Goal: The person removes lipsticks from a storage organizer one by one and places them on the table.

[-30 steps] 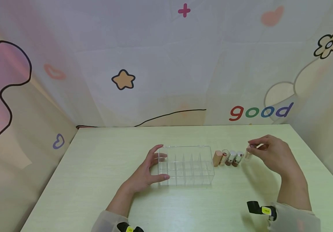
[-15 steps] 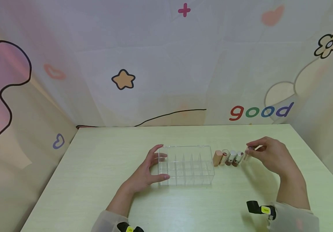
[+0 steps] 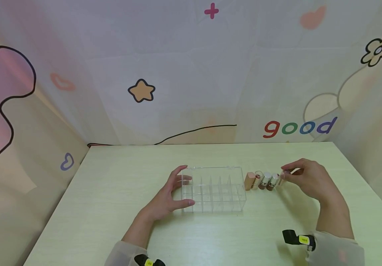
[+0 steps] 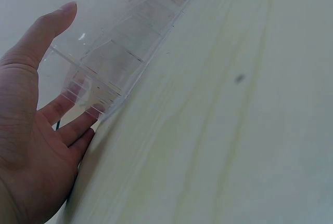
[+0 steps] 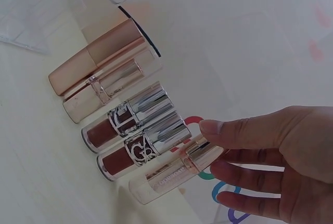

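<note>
At its left end, my left hand (image 3: 166, 197) grips a clear plastic organizer box (image 3: 215, 207) divided into small compartments. Its thumb lies along the front and its fingers reach round the back, as the left wrist view also shows. Thumb and fingers of my right hand (image 3: 314, 181) pinch a lip gloss tube (image 5: 166, 178) by its rose-gold cap; the clear pinkish lower part points down. That tube stands at the right end of a row, right beside a silver-capped lip gloss with a dark red-brown body (image 5: 143, 152).
The row stands right of the box: a matte rose-gold lipstick (image 3: 249, 181), a clear-capped lipstick (image 3: 256, 181), then two silver-capped glosses, one of them a dark lip gloss (image 3: 264, 181). A printed cloth backdrop (image 3: 184, 92) rises behind the pale tabletop (image 3: 127, 177).
My right hand has moved slightly left and a little lower with the lip gloss tube, closing its gap to the row. The left hand and box have stayed in place.
</note>
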`<action>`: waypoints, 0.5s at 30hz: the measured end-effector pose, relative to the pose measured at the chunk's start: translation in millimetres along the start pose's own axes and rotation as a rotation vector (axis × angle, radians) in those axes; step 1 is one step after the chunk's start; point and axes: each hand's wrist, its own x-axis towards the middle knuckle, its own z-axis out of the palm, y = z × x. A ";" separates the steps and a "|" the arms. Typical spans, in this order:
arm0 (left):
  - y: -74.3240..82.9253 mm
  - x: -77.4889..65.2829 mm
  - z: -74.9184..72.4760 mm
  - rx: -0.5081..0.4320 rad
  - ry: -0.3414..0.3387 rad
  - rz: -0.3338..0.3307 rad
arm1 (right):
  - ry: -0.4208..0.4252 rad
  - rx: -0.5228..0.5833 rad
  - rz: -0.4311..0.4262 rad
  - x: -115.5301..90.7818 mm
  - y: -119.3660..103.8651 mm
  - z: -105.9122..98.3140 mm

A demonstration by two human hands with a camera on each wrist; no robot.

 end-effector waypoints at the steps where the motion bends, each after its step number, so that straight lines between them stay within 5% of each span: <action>1: -0.2 0.0 0.1 0.003 0.000 0.002 | -0.003 0.003 0.004 0.1 0.1 0.4; 15: 0.2 0.1 0.2 0.006 0.000 0.004 | -0.025 0.010 0.010 3.1 4.7 3.3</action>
